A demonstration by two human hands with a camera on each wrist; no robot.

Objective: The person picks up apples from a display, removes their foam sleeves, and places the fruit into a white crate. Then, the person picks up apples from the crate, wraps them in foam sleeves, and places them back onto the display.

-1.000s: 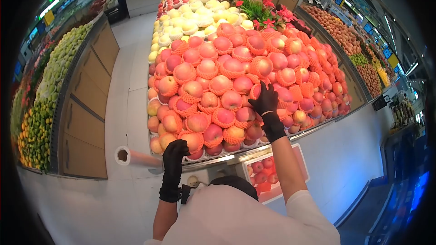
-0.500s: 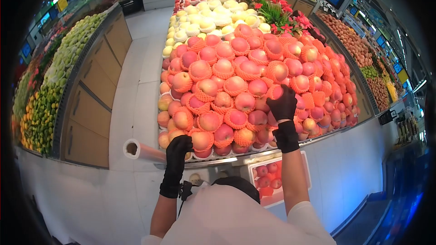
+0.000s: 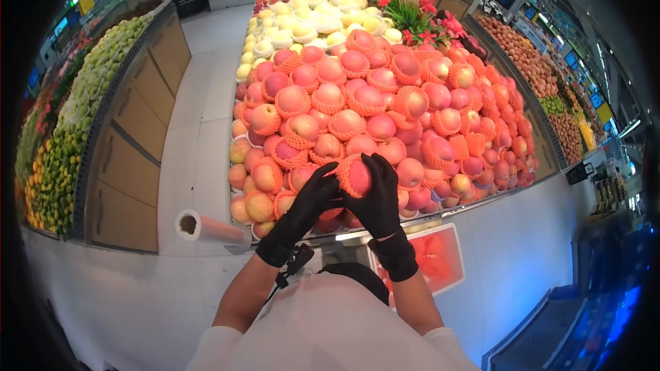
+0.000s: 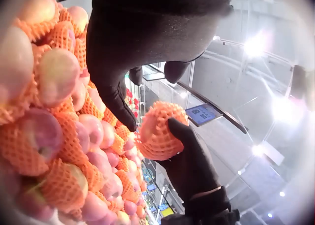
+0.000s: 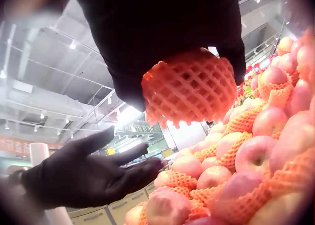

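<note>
My black-gloved right hand (image 3: 376, 200) grips a red apple (image 3: 355, 178) in an orange foam net, above the front of the apple pile (image 3: 346, 124). In the right wrist view the netted apple (image 5: 191, 88) hangs beneath the right hand (image 5: 162, 43), its net covering the visible side. The gloved left hand (image 3: 309, 203) is just left of that apple, and in the right wrist view this left hand (image 5: 93, 171) has its fingers extended, apart from the fruit. The left wrist view shows the apple (image 4: 161, 131) held by the right hand (image 4: 193, 161).
A white box (image 3: 454, 255) with apples and red netting stands below the display's front edge. To the left is a clear plastic roll (image 3: 213, 227). Yellow fruit (image 3: 302, 31) and red flowers (image 3: 450, 26) lie behind the apples, with other fruit stands on both sides.
From the pile, the right hand has moved left and toward the body with the netted apple. The left hand has moved right and up beside it, its fingers now extended.
</note>
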